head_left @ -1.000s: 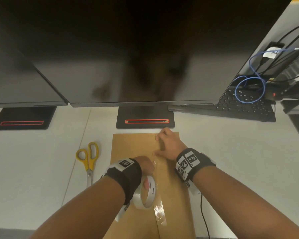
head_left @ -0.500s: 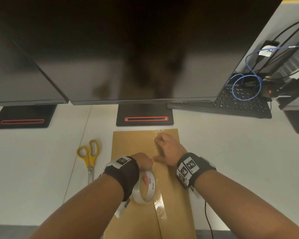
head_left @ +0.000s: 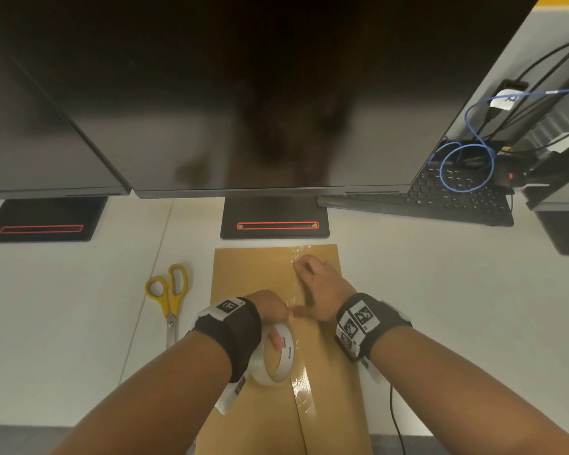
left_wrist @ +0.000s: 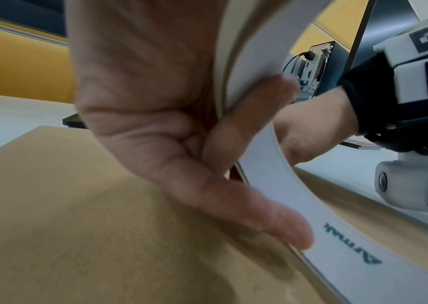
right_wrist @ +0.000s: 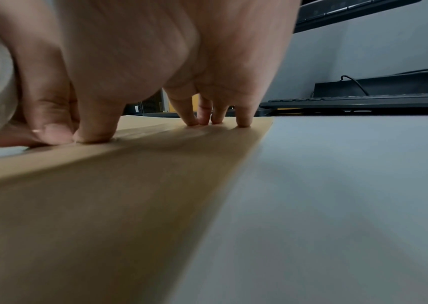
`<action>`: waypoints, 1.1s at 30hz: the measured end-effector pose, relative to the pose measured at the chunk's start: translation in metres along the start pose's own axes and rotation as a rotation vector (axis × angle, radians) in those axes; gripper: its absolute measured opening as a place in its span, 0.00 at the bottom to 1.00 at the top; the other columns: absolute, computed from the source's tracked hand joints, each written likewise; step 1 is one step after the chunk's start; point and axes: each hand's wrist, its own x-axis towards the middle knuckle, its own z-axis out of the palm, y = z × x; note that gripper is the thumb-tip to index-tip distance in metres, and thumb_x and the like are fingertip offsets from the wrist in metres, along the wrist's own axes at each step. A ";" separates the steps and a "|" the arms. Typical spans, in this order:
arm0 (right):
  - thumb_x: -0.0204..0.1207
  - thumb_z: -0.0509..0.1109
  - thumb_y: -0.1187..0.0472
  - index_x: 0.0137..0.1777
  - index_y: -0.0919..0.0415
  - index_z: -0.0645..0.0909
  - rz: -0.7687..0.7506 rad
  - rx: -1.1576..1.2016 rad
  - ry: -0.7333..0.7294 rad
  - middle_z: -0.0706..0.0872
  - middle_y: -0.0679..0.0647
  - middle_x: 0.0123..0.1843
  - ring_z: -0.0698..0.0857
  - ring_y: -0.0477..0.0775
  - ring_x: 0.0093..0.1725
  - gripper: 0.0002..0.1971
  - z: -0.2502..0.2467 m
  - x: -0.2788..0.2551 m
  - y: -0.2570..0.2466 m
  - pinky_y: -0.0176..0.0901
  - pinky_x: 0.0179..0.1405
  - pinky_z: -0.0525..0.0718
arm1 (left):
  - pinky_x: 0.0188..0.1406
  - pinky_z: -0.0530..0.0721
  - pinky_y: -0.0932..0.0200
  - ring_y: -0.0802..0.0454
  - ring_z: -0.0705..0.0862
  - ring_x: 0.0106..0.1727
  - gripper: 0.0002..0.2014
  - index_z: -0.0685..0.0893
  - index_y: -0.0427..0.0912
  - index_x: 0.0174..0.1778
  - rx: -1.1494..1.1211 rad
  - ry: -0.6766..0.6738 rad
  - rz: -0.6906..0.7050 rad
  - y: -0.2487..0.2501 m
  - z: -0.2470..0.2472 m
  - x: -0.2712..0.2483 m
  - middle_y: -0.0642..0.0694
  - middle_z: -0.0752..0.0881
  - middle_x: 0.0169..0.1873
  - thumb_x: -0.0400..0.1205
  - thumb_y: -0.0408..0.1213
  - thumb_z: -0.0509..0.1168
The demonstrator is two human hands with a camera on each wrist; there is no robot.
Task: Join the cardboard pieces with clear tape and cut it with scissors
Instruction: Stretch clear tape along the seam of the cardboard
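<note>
Two brown cardboard pieces (head_left: pixel 247 277) lie side by side on the white desk, their seam running away from me. A strip of clear tape (head_left: pixel 304 392) covers the seam. My left hand (head_left: pixel 271 307) grips the tape roll (head_left: pixel 281 356) upright on the cardboard, fingers through its core (left_wrist: pixel 272 174). My right hand (head_left: pixel 321 290) presses the tape flat: fingertips (right_wrist: pixel 215 121) near the far edge, thumb (right_wrist: pixel 93 131) beside the left thumb. Yellow-handled scissors (head_left: pixel 170 290) lie shut on the desk, left of the cardboard.
Dark monitors (head_left: pixel 243 93) overhang the far desk, and their black stands (head_left: pixel 273 224) sit just beyond the cardboard. A keyboard (head_left: pixel 440 198) and blue cable (head_left: pixel 467 165) lie at the far right. A black wrist cable (head_left: pixel 395 421) hangs off the near edge.
My right hand has slid a little toward me along the tape, away from the far cardboard edge. The left hand with the roll has edged forward until the thumbs meet.
</note>
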 end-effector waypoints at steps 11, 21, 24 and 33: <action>0.67 0.70 0.32 0.84 0.59 0.47 0.025 0.014 -0.015 0.53 0.53 0.81 0.58 0.61 0.79 0.55 0.001 -0.001 -0.002 0.54 0.82 0.55 | 0.29 0.76 0.65 0.53 0.79 0.36 0.08 0.79 0.41 0.48 -0.166 -0.066 0.274 -0.030 -0.003 -0.040 0.44 0.82 0.41 0.83 0.43 0.63; 0.65 0.70 0.29 0.85 0.60 0.47 0.093 0.045 0.014 0.50 0.54 0.83 0.53 0.60 0.83 0.58 0.008 0.006 -0.007 0.57 0.84 0.46 | 0.68 0.73 0.58 0.47 0.74 0.70 0.22 0.77 0.45 0.71 0.396 0.196 0.299 -0.032 0.008 -0.034 0.45 0.76 0.71 0.82 0.28 0.54; 0.65 0.70 0.28 0.85 0.60 0.47 0.093 0.040 0.026 0.50 0.54 0.83 0.52 0.60 0.83 0.58 0.011 0.006 -0.007 0.58 0.84 0.45 | 0.70 0.73 0.54 0.45 0.75 0.70 0.21 0.77 0.40 0.71 0.586 0.178 0.267 -0.027 0.010 -0.037 0.43 0.77 0.70 0.83 0.28 0.52; 0.58 0.71 0.26 0.84 0.59 0.46 0.115 0.001 0.043 0.50 0.53 0.82 0.52 0.59 0.83 0.63 0.015 0.005 -0.009 0.60 0.84 0.43 | 0.64 0.78 0.53 0.44 0.79 0.66 0.20 0.77 0.40 0.69 0.897 0.148 0.208 -0.018 0.029 -0.035 0.44 0.80 0.66 0.80 0.34 0.58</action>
